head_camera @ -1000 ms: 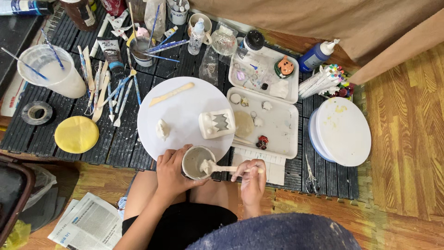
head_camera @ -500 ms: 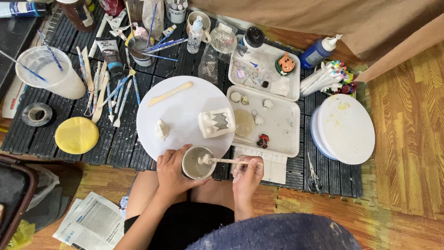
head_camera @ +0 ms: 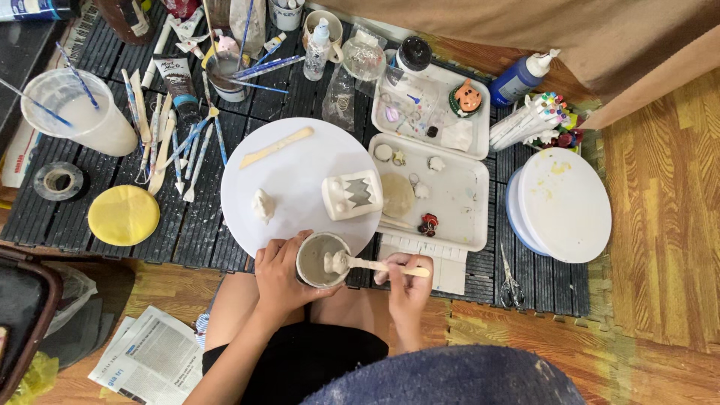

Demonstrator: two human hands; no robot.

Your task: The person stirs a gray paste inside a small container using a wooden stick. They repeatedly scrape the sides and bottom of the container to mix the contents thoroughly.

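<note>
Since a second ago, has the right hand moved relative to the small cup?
Yes. The right hand, holding the wooden stick, has shifted left toward the small cup, judged against the white round board; the stick's tip now sits inside it.

Warm wooden floorboards [head_camera: 667, 225] are running along the right side and showing again under the lower edge, their grain lying in orange-brown strips. A black slatted mat [head_camera: 187, 217] is covering most of the floor ahead, its ribs running top to bottom. A tan cloth [head_camera: 525, 30] is hanging across the upper right corner. A folded newspaper [head_camera: 146, 356] is lying on the boards at lower left, beside a dark bag [head_camera: 22, 315]. Even, soft light is falling over everything.
</note>
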